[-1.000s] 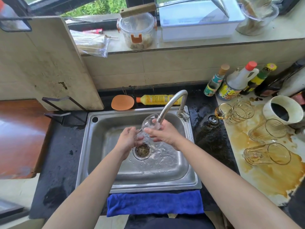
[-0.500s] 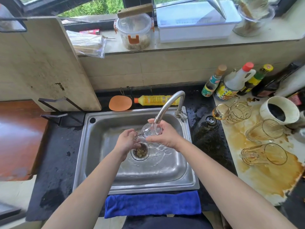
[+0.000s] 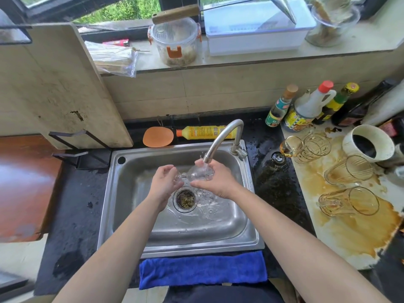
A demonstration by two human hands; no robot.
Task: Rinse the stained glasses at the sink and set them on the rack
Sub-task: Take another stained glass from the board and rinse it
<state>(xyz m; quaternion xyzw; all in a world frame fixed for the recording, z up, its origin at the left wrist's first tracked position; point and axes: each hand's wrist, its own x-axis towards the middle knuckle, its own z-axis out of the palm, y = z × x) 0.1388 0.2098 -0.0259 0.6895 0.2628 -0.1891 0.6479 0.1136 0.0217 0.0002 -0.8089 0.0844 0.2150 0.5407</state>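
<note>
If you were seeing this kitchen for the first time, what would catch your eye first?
Both hands, left hand and right hand, hold a clear glass under the running tap over the sink. On the right, tipped glasses lie in a wide brown spill. A blue towel drapes the front edge.

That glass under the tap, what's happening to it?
A person is rinsing the glass under the running faucet, holding it over the sink with the left hand and right hand. Stained glasses lie tipped over in a brown spill on the right, not yet washed.
</note>
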